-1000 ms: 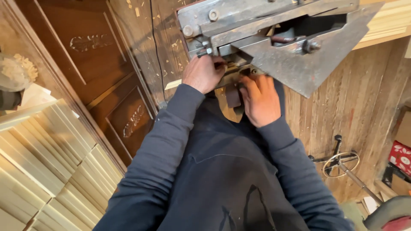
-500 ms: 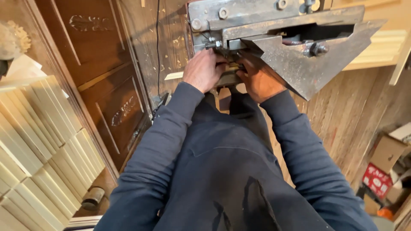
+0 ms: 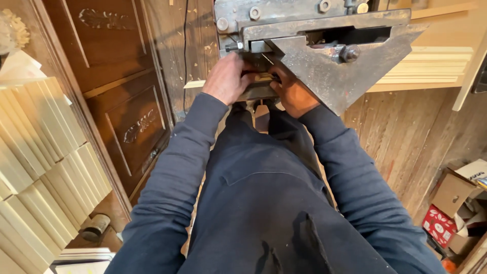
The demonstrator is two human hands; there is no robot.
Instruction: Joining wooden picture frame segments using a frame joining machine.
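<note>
While my left hand (image 3: 229, 78) and right hand (image 3: 291, 92) both clamp a wood strip (image 3: 258, 78) under the steel machine (image 3: 324, 45), moulding (image 3: 431, 61) crowds right, door (image 3: 122, 91) left.

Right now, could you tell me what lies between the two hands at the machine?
In the head view, a pale wood strip lies between the left hand and right hand.

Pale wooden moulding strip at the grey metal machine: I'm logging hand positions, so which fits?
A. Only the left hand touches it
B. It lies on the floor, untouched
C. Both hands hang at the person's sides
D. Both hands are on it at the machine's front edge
D: the left hand and right hand both press on the pale wooden moulding strip under the grey metal machine.
</note>
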